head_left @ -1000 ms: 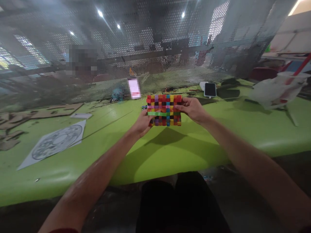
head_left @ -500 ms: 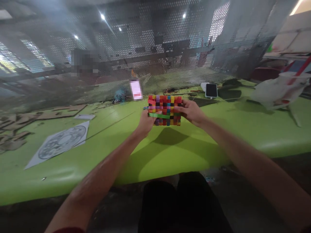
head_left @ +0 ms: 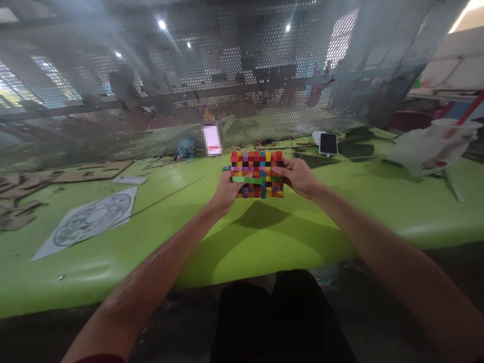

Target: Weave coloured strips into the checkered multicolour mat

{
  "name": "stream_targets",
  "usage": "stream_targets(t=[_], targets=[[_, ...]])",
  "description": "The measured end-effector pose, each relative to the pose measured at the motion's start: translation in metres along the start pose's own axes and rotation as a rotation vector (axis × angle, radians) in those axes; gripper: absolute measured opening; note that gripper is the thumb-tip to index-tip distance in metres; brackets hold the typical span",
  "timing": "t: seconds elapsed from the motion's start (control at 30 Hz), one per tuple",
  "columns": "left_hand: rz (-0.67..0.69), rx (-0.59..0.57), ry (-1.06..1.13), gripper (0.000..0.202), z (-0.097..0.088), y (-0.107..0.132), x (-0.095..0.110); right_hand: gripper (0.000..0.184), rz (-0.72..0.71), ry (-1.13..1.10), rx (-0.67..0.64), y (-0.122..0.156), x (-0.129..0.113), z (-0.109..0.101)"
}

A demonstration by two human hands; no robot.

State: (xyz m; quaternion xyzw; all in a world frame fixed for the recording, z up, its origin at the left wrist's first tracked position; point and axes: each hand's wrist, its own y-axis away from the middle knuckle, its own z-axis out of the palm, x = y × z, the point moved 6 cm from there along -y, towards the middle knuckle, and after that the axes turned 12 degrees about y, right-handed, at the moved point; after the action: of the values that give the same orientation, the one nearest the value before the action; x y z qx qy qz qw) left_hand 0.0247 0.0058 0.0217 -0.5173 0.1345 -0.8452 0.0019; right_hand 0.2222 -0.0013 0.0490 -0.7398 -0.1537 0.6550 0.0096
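Observation:
A small woven piece [head_left: 257,164] of red, orange, yellow, blue, purple and black strips is held up above the green table [head_left: 260,252]. Its left side is gripped by my left hand [head_left: 227,191], thumb on the front. On the right edge, my right hand [head_left: 298,176] pinches it between thumb and fingers. Across the front runs a loose-looking green strip [head_left: 242,179], near my left thumb, with a pinkish-purple strip [head_left: 238,169] above it. The back of the woven piece and the fingers behind it are hidden.
A lit phone [head_left: 212,139] leans by the perforated screen [head_left: 234,91]. To the right are a white-framed device [head_left: 328,143] and a white plastic bag [head_left: 427,148]. A printed sheet [head_left: 93,217] and cardboard scraps [head_left: 71,174] lie left.
The red strip end that slanted across the upper left of the woven piece now lies flatter in the weave. Both hands keep their grip; the view has shifted slightly.

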Motion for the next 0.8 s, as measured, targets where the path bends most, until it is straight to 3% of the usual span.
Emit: stream_targets(t=[0.17, 0.37, 0.53, 0.8], targets=[[0.008, -0.042, -0.012, 0.047, 0.007, 0.007, 0.006, 0.036, -0.042, 0.011, 0.026, 0.0, 0.0, -0.002], [0.019, -0.018, -0.076, 0.049, 0.003, 0.005, 0.006, 0.03, 0.013, 0.048, 0.07, -0.002, 0.007, -0.004], [0.071, -0.073, -0.207, 0.043, 0.01, 0.009, 0.008, 0.032, 0.068, -0.077, -0.001, 0.003, 0.009, 0.008], [-0.045, -0.096, -0.027, 0.048, 0.016, 0.01, -0.002, 0.036, 0.026, -0.055, 0.028, 0.007, -0.002, 0.007]])
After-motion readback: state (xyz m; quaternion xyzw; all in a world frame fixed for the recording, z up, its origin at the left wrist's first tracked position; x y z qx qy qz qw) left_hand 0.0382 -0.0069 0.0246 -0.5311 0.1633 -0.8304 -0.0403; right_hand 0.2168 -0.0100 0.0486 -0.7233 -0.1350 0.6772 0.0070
